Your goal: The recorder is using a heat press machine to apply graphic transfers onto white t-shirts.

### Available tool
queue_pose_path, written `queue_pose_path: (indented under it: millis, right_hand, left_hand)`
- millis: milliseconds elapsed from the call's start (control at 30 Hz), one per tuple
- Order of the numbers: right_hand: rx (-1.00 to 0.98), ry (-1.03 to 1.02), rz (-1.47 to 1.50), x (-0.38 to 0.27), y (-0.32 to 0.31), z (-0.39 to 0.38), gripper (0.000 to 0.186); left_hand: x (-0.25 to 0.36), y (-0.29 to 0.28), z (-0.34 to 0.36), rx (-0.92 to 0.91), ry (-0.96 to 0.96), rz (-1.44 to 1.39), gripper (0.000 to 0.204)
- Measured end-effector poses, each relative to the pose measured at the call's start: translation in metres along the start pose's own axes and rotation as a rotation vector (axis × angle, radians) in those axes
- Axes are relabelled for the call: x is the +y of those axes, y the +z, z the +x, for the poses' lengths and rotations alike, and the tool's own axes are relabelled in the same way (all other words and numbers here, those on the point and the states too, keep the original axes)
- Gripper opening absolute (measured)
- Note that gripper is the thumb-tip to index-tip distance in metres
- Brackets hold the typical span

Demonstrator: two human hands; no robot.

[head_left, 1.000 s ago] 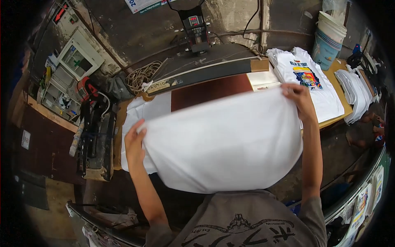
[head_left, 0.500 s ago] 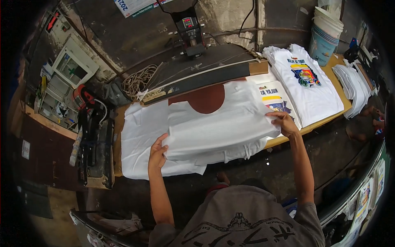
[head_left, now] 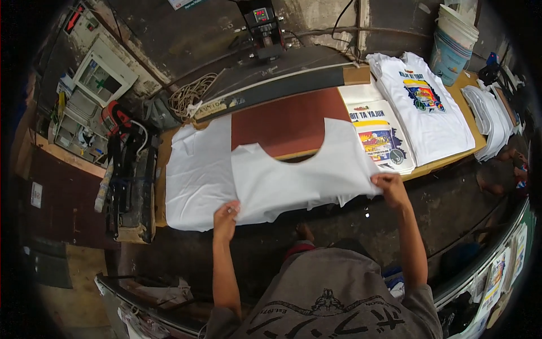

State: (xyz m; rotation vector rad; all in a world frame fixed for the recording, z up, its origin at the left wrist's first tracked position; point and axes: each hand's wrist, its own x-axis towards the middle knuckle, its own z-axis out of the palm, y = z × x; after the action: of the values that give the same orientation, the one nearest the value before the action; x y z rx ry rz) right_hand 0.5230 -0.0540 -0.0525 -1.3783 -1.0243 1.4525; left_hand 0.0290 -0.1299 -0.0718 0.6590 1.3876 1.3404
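A white shirt panel (head_left: 293, 179) with a round neck cutout stretches between my hands, over the near edge of a red-brown press pad (head_left: 276, 127). My left hand (head_left: 226, 220) pinches its near left corner. At the opposite side, my right hand (head_left: 391, 190) has its fingers closed on the near right corner. More white fabric (head_left: 197, 181) lies flat to the left of the pad. Right of the pad is a stack of printed transfer sheets (head_left: 379, 134) with a colourful mirrored design, close beyond my right hand.
A stack of printed white shirt pieces (head_left: 423, 107) lies at the right, before a bucket (head_left: 451, 51). Behind the pad stands a heat press (head_left: 265, 37) with a lit display. Coiled rope (head_left: 192, 96) and a black metal device (head_left: 132, 175) are at the left.
Both hands have drawn the shirt panel toward me, the left also slightly rightward. Much more of the red-brown pad and the transfer sheets now shows.
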Motion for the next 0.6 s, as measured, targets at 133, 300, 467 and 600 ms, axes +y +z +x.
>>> queue_pose_path:
  millis: [133,300,467,600]
  right_hand:
    - [-0.064,0.100,0.001,0.031,-0.027,-0.055,0.017]
    - [-0.026,-0.053,0.256,-0.039,-0.040,-0.079,0.021]
    - [0.042,-0.237,0.199,-0.072,-0.038,-0.070,0.018]
    - [0.071,-0.218,0.124,-0.076,-0.038,-0.058,0.025]
  left_hand:
    - [-0.041,-0.031,-0.067,-0.149,-0.233,0.082,0.021]
    - [0.025,-0.026,-0.101,-0.194,0.047,-0.140,0.040]
    - [0.060,0.004,-0.086,-0.092,0.284,-0.198,0.027]
    - [0.063,0.022,-0.075,0.077,0.269,-0.039,0.022]
